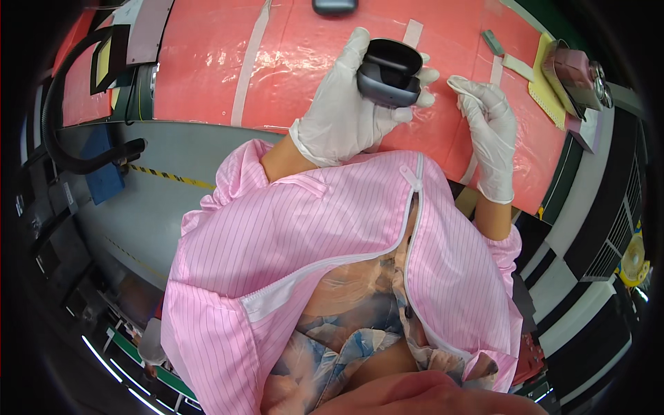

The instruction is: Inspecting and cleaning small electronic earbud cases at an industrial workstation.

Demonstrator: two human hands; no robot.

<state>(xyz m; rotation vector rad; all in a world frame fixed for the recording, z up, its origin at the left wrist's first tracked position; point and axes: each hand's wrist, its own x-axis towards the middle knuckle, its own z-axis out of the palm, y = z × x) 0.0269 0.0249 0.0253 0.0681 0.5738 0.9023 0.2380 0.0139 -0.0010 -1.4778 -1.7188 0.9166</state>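
My left hand [339, 111], in a white glove, holds a dark grey earbud charging case [389, 88] above the pink-covered table. The case's lid stands up with its glossy black inside showing, and its lower half rests against my fingers and palm. I cannot make out whether earbuds sit inside. To the right, apart from the case, my gloved right hand [490, 128] is raised over the table with thumb and fingertips pinched together. Whatever may be between those fingertips is too small or hidden to name.
Another dark case [335, 6] lies at the table's far edge. At the right are a small grey-green block [492, 43], a pale strip [519, 68], a yellow sheet [545, 86] and a pinkish container [574, 69]. A black flexible hose [52, 117] curves beside the table's left end.
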